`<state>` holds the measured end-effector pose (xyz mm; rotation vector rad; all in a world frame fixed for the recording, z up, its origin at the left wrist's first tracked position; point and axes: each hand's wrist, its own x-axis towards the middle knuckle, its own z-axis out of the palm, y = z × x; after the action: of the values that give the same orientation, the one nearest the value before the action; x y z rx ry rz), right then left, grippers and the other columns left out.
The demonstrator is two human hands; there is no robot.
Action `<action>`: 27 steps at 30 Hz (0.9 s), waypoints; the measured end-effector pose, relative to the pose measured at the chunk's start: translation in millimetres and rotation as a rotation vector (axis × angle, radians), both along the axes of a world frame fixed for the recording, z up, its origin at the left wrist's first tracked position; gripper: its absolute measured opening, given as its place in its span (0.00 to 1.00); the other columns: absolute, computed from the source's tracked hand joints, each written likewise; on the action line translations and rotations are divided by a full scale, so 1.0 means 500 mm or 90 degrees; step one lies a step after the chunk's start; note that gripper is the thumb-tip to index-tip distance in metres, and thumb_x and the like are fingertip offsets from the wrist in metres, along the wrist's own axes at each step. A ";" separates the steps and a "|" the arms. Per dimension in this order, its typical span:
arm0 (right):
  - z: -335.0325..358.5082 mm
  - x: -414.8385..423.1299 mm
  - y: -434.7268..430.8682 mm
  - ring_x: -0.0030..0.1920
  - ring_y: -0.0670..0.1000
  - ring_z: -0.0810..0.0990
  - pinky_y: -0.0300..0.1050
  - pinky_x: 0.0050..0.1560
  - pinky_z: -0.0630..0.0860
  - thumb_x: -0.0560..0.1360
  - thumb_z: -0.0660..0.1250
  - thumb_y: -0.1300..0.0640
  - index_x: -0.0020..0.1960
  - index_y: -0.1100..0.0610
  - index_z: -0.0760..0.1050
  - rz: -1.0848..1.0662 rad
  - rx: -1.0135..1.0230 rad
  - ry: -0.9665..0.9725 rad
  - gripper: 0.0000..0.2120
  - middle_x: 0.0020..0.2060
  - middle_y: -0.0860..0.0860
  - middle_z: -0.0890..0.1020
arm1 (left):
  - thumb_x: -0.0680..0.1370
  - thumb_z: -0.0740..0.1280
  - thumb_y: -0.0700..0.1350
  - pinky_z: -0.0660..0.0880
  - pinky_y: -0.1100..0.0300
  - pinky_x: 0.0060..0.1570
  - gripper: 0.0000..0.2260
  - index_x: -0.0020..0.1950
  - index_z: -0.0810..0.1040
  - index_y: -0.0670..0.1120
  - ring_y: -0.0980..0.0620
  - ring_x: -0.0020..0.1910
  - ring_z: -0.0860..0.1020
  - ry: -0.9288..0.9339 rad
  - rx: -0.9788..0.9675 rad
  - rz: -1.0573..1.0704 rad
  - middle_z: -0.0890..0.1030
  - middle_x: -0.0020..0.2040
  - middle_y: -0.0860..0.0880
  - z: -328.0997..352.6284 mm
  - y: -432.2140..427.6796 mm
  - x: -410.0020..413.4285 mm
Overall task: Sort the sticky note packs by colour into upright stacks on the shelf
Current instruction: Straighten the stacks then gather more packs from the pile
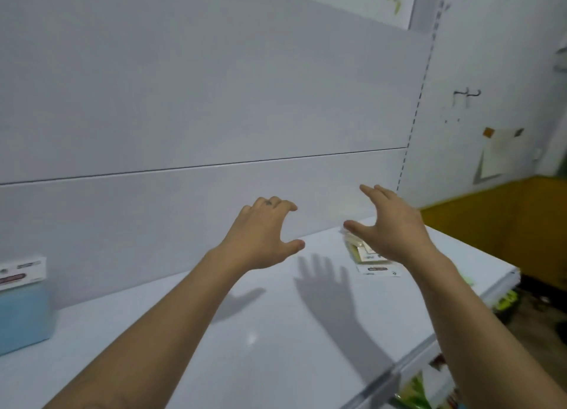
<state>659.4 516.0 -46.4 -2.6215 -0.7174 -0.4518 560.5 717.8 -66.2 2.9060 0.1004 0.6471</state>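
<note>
Hovering spread and empty, left hand (264, 236) and right hand (391, 227) hold nothing — yellow sticky note packs (359, 250) lie flat on the shelf (245, 347) beneath the right. Light, stiffish, probably slick-wrapped — best pinched across opposite edges.

White shelving bay in a plain room.
A glossy white shelf (260, 347) runs below a pale back panel (214, 86) crossed by one thin horizontal seam (214, 165). A slotted upright (421, 100) edges it on the right. Beyond, a whitish wall (506, 49) carries a small hook (468, 93) and a taped sheet of paper (498, 154), above an ochre surface (491, 221).
</note>
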 end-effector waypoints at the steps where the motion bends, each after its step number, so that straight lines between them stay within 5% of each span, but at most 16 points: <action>1: -0.004 0.021 -0.029 0.75 0.53 0.59 0.53 0.71 0.57 0.74 0.65 0.40 0.76 0.48 0.56 -0.017 -0.001 0.009 0.36 0.76 0.51 0.59 | 0.74 0.64 0.60 0.61 0.54 0.67 0.29 0.72 0.63 0.53 0.52 0.70 0.62 0.007 0.004 -0.010 0.67 0.70 0.53 -0.003 -0.023 0.024; 13: -0.122 0.240 -0.261 0.71 0.55 0.64 0.54 0.68 0.61 0.74 0.64 0.40 0.74 0.48 0.61 -0.107 0.015 0.122 0.32 0.73 0.50 0.65 | 0.74 0.64 0.59 0.65 0.53 0.64 0.27 0.71 0.64 0.53 0.51 0.67 0.65 0.097 0.007 -0.030 0.68 0.69 0.53 -0.085 -0.208 0.280; 27: -0.203 0.319 -0.297 0.68 0.53 0.67 0.53 0.66 0.64 0.74 0.64 0.41 0.74 0.47 0.61 -0.069 0.014 0.181 0.31 0.72 0.49 0.67 | 0.77 0.62 0.57 0.66 0.52 0.62 0.23 0.70 0.65 0.52 0.49 0.66 0.66 0.159 0.029 0.002 0.69 0.69 0.52 -0.115 -0.248 0.387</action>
<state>819.0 367.3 -147.8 -2.6375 -0.4772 -0.1105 754.3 593.7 -123.5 3.0174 0.1209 0.2875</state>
